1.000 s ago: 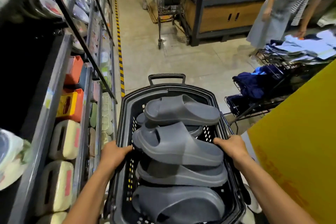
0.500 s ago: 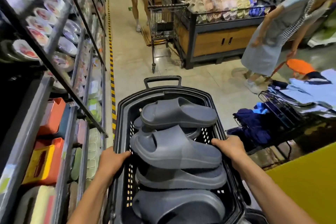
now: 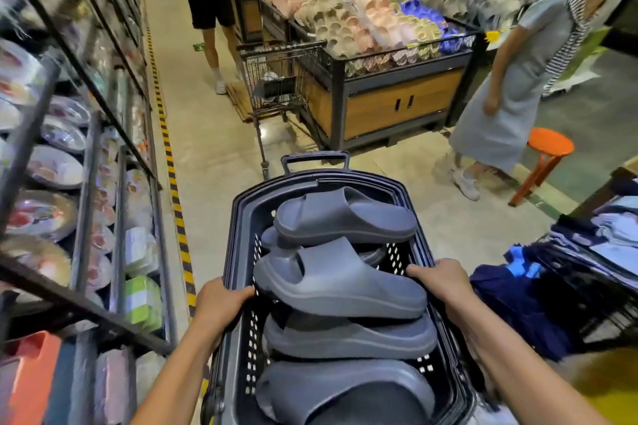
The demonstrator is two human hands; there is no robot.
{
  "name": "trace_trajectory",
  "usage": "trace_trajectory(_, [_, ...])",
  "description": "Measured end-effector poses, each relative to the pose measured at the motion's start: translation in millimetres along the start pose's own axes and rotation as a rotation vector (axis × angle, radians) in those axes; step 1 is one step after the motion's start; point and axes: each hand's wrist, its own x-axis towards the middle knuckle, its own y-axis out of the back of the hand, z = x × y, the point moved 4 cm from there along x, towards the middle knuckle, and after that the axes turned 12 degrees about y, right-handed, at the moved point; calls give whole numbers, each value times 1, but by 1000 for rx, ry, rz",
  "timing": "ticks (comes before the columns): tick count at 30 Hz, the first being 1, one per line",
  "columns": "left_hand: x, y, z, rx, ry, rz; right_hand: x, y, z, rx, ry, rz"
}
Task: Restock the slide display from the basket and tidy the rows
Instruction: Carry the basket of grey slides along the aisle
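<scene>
**Both hands clamped on the basket rim, slides piled inside**

My left hand (image 3: 221, 304) grips the left edge of the basket (image 3: 293, 179). Its fingers are curled over the rim and down into the inside, and the knuckles face up. My right hand (image 3: 438, 281) grips the right edge the same way, slightly farther along the rim than the left. Its fingers are hooked over the top and its fingertips lie just beside the second slide. Both forearms run up from the bottom of the view and angle outward, so the basket sits between them with my wrists roughly level.

The grey slides (image 3: 338, 279) lie inside the basket in an overlapping line from the near edge to the far edge. One is by the near edge, one lies partly on it, a third sits between my hands, and a fourth rests toward the far edge. Another slide is partly hidden under the far two. The basket's handle (image 3: 316, 159) stands up at the far edge.

The slide display (image 3: 362, 21) is ahead across the floor, well apart from the basket. It is a wood-fronted bin heaped with pink, cream and blue pairs. A wire shopping cart (image 3: 276, 79) stands against its left corner. A person in a grey dress (image 3: 511, 97) stands at its right corner, near an orange stool (image 3: 549, 148). A rack of plates (image 3: 62, 162) runs along my left, and folded blue clothes (image 3: 518, 297) lie to my right.
</scene>
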Motion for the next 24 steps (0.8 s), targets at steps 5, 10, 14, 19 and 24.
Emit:
trace_trajectory(5, [63,4,84,34,-69,-51,59,-16,-38,69,-58,65])
trace_trajectory(10, [140,-18,161,76,-96,-113,133,-24,-75,89,-68,149])
trace_trajectory(14, [197,-54,239,85,-133,-150,210,-26,-95,129,-93,195])
trace_trajectory(19, [287,-115,357,164,-142,-218,324,-15,-122,174,-177,250])
trace_trajectory(24, [355,-180,484,218,-191,-281,430,13,-158,204,-213,328])
